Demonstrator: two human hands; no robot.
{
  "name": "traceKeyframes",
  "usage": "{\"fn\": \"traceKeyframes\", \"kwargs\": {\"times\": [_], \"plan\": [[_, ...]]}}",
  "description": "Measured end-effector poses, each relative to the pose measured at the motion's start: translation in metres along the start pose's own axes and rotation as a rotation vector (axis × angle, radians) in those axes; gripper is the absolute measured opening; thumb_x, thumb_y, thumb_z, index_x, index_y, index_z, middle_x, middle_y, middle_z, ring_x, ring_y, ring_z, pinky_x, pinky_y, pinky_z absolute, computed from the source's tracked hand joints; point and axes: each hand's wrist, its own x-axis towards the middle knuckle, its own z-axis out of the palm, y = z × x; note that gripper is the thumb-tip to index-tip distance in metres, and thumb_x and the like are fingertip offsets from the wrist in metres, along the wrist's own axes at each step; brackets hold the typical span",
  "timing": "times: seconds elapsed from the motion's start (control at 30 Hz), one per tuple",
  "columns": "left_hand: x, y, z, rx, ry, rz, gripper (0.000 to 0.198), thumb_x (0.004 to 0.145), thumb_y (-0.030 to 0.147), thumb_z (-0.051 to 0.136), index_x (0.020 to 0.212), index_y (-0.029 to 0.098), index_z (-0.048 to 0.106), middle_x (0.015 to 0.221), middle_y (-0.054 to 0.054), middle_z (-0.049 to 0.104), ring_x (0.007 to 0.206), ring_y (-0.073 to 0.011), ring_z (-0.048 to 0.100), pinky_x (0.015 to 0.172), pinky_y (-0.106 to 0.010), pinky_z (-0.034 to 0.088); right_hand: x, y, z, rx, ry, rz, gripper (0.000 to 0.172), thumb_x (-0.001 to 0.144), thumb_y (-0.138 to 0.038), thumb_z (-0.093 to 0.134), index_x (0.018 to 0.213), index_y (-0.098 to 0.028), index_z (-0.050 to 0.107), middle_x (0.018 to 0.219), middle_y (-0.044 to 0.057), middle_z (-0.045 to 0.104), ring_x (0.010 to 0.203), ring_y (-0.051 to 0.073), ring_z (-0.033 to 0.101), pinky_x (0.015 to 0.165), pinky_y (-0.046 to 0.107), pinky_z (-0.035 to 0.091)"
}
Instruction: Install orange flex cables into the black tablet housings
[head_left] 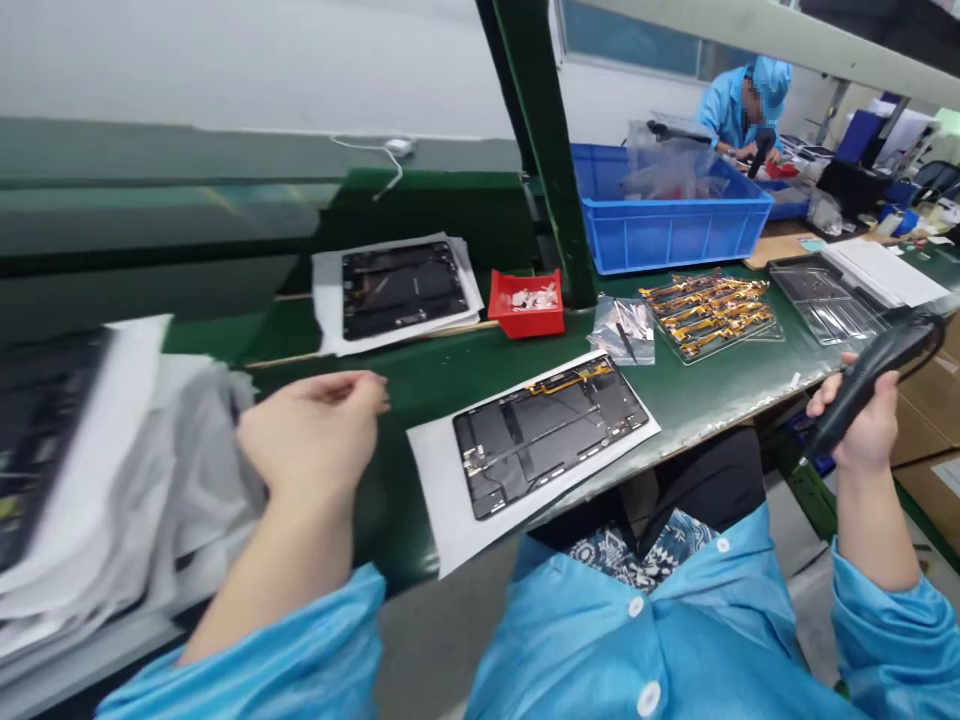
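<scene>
My right hand (pixel 870 425) is wrapped round a black electric screwdriver (pixel 870 375), held above the bench's front edge with its tip pointing down and left. My left hand (pixel 319 430) hovers over the bench on the left, its fingers curled together; whether anything is in them is hidden. Between the hands, an opened tablet housing (pixel 551 435) lies on a white sheet (pixel 435 480), showing its dark inside, with an orange flex cable (pixel 570 378) along its far edge.
Stacked sheets with tablet parts (pixel 180 470) stand at left. Behind lie another tablet housing (pixel 401 285), a red tray (pixel 529 318) of small white pieces, and a plastic bag (pixel 604 335). Flex cables (pixel 709 310), a blue bin (pixel 675 235) and a black tray (pixel 821 290) are rightward. A co-worker (pixel 720 105) sits beyond.
</scene>
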Motion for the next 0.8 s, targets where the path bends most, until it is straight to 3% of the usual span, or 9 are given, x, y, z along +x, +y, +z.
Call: {"fn": "traceKeyframes", "kwargs": {"times": [0.13, 0.3, 0.43, 0.53, 0.8], "plan": [[-0.02, 0.013, -0.008, -0.188, -0.048, 0.009, 0.028, 0.079, 0.035, 0.063, 0.096, 0.016, 0.076, 0.068, 0.003, 0.071, 0.071, -0.0166, 0.068, 0.062, -0.02, 0.046, 0.007, -0.004, 0.024, 0.202, 0.068, -0.065, 0.05, 0.081, -0.07, 0.067, 0.109, -0.029, 0.065, 0.078, -0.006, 0.064, 0.061, 0.012, 0.063, 0.059, 0.027, 0.054], [-0.038, 0.041, -0.008, -0.35, -0.211, 0.168, 0.031, 0.078, 0.042, 0.071, 0.097, 0.017, 0.073, 0.083, 0.001, 0.076, 0.079, -0.0164, 0.069, 0.07, -0.022, 0.051, 0.029, -0.001, 0.08, 0.347, -0.007, -0.147, 0.045, 0.076, -0.061, 0.078, 0.108, -0.032, 0.065, 0.091, -0.007, 0.065, 0.066, 0.009, 0.061, 0.064, 0.026, 0.053], [-0.049, 0.058, 0.007, -0.428, -0.339, 0.283, 0.031, 0.075, 0.046, 0.073, 0.09, 0.019, 0.073, 0.088, -0.003, 0.078, 0.083, -0.0196, 0.071, 0.08, -0.028, 0.055, 0.042, 0.009, 0.124, 0.358, -0.157, -0.113, 0.042, 0.08, -0.062, 0.075, 0.108, -0.033, 0.065, 0.082, -0.008, 0.058, 0.053, 0.006, 0.052, 0.051, 0.021, 0.044], [-0.053, 0.067, 0.019, -0.488, -0.474, 0.366, 0.028, 0.076, 0.045, 0.072, 0.087, 0.019, 0.071, 0.087, -0.004, 0.077, 0.08, -0.0204, 0.07, 0.082, -0.032, 0.055, 0.047, 0.02, 0.155, 0.356, -0.274, -0.058, 0.038, 0.081, -0.058, 0.075, 0.107, -0.033, 0.063, 0.079, -0.008, 0.054, 0.052, 0.006, 0.051, 0.05, 0.021, 0.044], [-0.044, 0.075, 0.051, -0.638, -0.663, 0.311, 0.018, 0.076, 0.032, 0.073, 0.088, 0.019, 0.069, 0.084, -0.002, 0.076, 0.076, -0.0171, 0.072, 0.073, -0.029, 0.059, 0.06, 0.071, 0.249, 0.333, -0.452, 0.039, 0.028, 0.082, -0.048, 0.074, 0.093, -0.029, 0.057, 0.073, -0.008, 0.053, 0.052, 0.009, 0.054, 0.051, 0.025, 0.049]]}}
